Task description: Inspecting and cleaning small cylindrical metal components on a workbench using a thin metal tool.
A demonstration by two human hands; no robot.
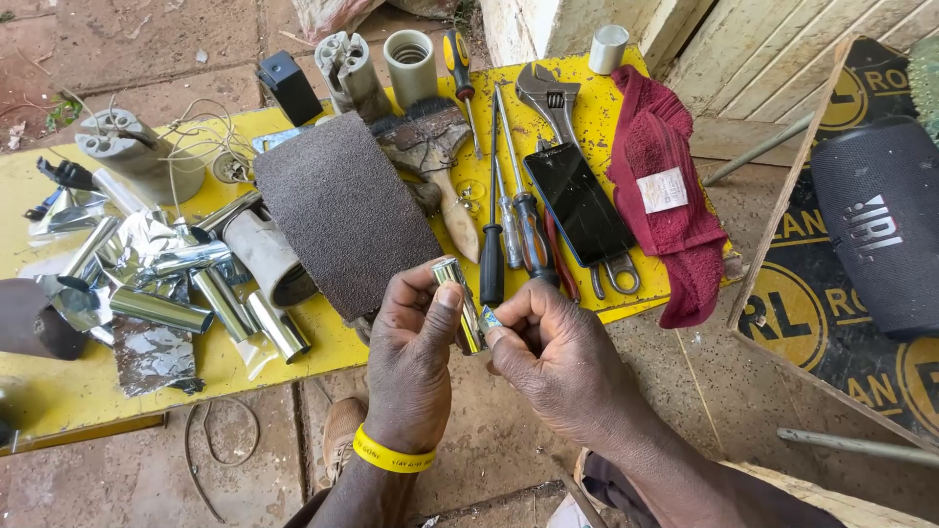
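**Both hands pinch a shiny metal tube**

Forearms rise from the near edge. The left hand (411, 367), palm away, clamps the small metal tube (460, 308) upright between thumb and fingers, just near of the yellow board (59, 391). The right hand (558, 357) pinches its lower end; that contact is partly hidden.

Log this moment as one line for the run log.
left hand: grips shiny metal tube | right hand: pinches tube's lower end | behind: sandpaper sheet, screwdrivers
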